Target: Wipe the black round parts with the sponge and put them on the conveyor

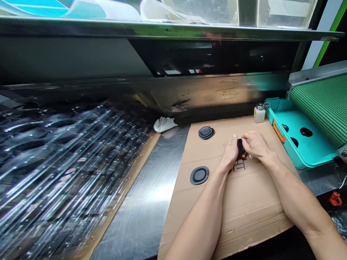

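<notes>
Both my hands are closed around a small black round part [240, 147] above the cardboard sheet [255, 191]. My left hand [231, 150] grips its left side, thumb up. From the right, my right hand [254, 143] pinches its upper edge with bent fingers. Much of the part is hidden by the fingers. Left of my hands, a small stack of black round lids [206, 132] lies on the cardboard. Nearer to me is another dark round lid [200, 175] with a raised ring.
A teal tray [288, 150] holding several black parts stands at right, beneath a green conveyor belt [322, 104]. A small white bottle [259, 113] stands beside it. Clear-plastic-wrapped items [67, 173] fill the left. A crumpled white cloth or tissue [164, 124] lies behind the steel strip [146, 187].
</notes>
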The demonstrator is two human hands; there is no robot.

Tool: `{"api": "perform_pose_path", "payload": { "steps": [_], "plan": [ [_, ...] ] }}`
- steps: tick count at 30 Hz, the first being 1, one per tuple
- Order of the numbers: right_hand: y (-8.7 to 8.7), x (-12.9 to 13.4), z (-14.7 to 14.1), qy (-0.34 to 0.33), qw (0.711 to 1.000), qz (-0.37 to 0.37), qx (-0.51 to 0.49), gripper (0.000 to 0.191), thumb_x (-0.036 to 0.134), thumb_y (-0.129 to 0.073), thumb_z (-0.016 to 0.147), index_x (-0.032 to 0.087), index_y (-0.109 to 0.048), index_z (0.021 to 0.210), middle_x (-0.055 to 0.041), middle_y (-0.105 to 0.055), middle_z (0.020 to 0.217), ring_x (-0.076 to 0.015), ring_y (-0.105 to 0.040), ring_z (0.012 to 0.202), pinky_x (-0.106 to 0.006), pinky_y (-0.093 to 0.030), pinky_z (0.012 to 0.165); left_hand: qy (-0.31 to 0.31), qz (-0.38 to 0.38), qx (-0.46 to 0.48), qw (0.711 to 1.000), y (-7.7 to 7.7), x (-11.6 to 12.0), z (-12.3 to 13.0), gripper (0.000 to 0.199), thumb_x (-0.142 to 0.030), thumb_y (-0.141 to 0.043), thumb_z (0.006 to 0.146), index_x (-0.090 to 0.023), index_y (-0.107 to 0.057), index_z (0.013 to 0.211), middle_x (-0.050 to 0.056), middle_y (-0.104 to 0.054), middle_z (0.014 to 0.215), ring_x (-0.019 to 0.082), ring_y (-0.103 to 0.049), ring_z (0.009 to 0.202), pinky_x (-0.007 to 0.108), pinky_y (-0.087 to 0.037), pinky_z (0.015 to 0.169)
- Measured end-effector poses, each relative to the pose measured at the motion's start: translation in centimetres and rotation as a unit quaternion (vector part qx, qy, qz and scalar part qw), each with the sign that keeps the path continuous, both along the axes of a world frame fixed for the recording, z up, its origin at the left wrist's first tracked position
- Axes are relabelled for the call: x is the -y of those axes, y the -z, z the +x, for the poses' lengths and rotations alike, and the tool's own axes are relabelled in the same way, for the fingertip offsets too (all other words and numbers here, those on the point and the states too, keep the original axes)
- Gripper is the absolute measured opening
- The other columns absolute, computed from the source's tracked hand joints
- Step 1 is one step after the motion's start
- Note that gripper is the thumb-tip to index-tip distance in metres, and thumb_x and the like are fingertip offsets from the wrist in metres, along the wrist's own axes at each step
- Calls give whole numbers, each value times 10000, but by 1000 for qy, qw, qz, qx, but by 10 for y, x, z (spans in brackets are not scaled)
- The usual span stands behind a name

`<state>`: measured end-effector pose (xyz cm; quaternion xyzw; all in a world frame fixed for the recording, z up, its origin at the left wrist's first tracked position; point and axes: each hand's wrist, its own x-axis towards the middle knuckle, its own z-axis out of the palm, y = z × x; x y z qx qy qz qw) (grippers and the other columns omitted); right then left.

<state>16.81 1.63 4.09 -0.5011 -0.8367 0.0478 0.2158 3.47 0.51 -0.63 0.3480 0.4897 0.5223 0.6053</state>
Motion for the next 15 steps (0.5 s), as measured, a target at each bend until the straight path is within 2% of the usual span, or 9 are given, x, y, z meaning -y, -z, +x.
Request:
{"api": "perform_pose_path", "payload": {
  "steps": [5,10,15],
  "plan": [
    [4,-2,-2,-15,999,13,-49,216,192,-510,942,172,-726,942,-73,-716,939,-194,-617,895,-274,-417,842,-16,-1,-8,1000,2,-1,1,634,-704,-479,895,-123,-692,758,86,-640,510,166,-567,368,251,-415,371],
    [5,-4,2,1,1000,-22,-21,209,181,-533,924,183,-723,839,-64,-709,859,-198,-619,850,-271,-420,799,-8,5,7,1000,6,-2,-1,611,-693,-510,886,-125,-705,773,95,-655,534,178,-617,437,239,-428,391],
    [6,-1,-4,-2,991,25,-128,227,214,-513,972,189,-737,1000,-64,-701,976,-184,-619,932,-263,-434,863,-32,0,30,999,8,-4,1,613,-715,-507,876,-138,-672,751,68,-630,522,152,-561,376,242,-407,371]
  ]
}}
